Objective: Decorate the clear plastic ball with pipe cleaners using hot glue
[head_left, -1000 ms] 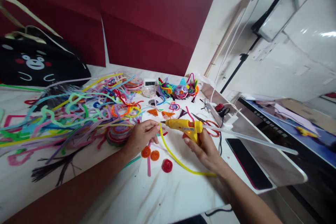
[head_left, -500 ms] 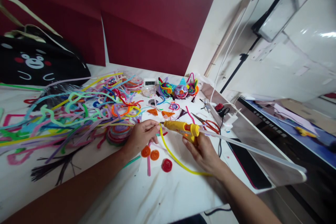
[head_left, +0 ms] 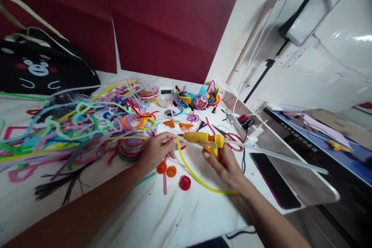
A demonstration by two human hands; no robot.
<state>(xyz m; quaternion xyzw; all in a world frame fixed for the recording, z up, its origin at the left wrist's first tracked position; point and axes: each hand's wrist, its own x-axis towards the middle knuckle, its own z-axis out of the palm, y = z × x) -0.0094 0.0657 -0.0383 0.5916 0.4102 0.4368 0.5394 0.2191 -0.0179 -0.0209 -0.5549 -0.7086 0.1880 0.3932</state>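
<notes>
My right hand [head_left: 225,166] is wrapped round the handle of a yellow hot glue gun [head_left: 200,138], with a long clear glue stick [head_left: 279,155] sticking out of its back. The nozzle points left, at the fingertips of my left hand [head_left: 158,149]. Those fingers pinch the upper end of a yellow pipe cleaner [head_left: 192,174], whose length curves down and right beneath my right wrist. Just below my left hand lie two orange coils [head_left: 166,170], a pink strip [head_left: 165,182] and a red coil [head_left: 185,182].
A tangled heap of coloured pipe cleaners [head_left: 84,120] covers the left side. Behind my hands sit several colourful wrapped figures [head_left: 200,100]. Scissors [head_left: 234,139], a power strip [head_left: 244,124] and a phone [head_left: 274,180] lie to the right. A black bag [head_left: 43,66] stands back left.
The back of the glue gun has shifted slightly right, and the glue stick now hangs lower and further left at its far end. My left hand keeps its place on the yellow pipe cleaner.
</notes>
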